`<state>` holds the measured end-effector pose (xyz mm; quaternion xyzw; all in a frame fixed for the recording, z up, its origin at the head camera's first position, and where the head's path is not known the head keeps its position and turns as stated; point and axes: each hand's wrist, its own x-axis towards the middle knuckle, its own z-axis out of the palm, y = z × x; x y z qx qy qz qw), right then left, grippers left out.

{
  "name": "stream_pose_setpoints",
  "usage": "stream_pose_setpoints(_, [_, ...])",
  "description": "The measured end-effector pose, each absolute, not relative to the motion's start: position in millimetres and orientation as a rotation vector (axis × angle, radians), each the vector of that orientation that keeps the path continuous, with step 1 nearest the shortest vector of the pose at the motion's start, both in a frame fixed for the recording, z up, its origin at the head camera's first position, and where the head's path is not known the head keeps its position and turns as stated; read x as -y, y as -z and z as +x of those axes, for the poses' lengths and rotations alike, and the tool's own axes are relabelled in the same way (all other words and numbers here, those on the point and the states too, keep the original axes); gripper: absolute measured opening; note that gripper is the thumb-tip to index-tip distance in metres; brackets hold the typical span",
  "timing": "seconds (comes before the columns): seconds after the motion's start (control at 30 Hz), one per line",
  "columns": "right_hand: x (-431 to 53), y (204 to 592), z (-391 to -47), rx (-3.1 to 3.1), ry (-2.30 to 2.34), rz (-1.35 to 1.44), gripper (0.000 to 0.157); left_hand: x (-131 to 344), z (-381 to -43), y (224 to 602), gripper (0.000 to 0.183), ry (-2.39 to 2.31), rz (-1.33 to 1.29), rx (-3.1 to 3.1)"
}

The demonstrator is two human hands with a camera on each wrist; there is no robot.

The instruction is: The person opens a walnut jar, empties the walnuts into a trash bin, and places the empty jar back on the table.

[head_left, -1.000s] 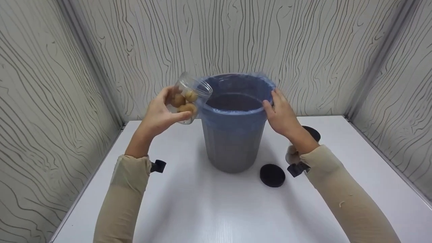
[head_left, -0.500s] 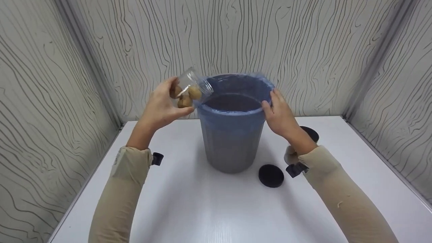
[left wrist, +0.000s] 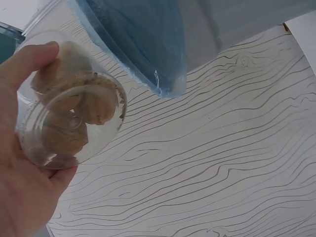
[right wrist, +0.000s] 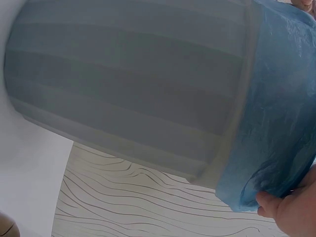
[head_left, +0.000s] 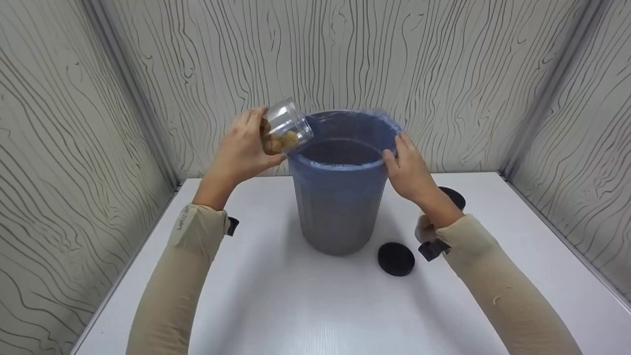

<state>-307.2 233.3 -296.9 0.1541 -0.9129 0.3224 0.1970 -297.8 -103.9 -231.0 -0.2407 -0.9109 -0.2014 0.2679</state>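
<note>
My left hand (head_left: 241, 145) grips a clear jar (head_left: 295, 118), thumb below and fingers above, tipped with its mouth over the left rim of a grey trash can (head_left: 337, 222). Several round brown pieces (head_left: 289, 140) lie along the jar's lower side. The left wrist view shows the jar's bottom (left wrist: 74, 123), with brown crumbs around its edge. A blue bag (head_left: 340, 182) lines the can and folds over its rim. My right hand (head_left: 409, 170) holds the can's right rim through the bag; its thumb (right wrist: 266, 200) presses the bag's outside.
A black round lid (head_left: 396, 259) lies on the white table (head_left: 305, 305) right of the can. Behind my right wrist is another black lid (head_left: 453, 198), with a rounded clear and brown thing (head_left: 424, 229) partly hidden nearby. Patterned walls (head_left: 222, 59) enclose the back and sides.
My left hand has risen slightly and tipped the jar further toward the can. The brown pieces have shifted inside it. My right hand stays on the rim.
</note>
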Motion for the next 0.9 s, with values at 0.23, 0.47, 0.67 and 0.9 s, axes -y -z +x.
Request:
stream_pose_setpoints(0.23, [-232.4,296.4,-306.3,2.560,-0.898,0.423,0.064,100.6,-305.2,228.7,0.092,0.366,-0.657,2.417])
stream_pose_setpoints(0.47, [-231.8,296.1,-305.8,2.554,-0.895,0.419,0.065,98.2,-311.9,226.0,0.091,0.218,-0.680,2.387])
stream_pose_setpoints(0.67, [-230.6,296.4,-306.4,2.539,-0.907,0.440,0.065,96.2,-313.4,224.6,0.087,0.083,-0.721,2.345])
stream_pose_setpoints(0.9, [-232.0,299.0,-307.1,2.525,-0.905,0.440,0.063,92.0,-315.5,225.0,0.084,-0.070,-0.749,2.352])
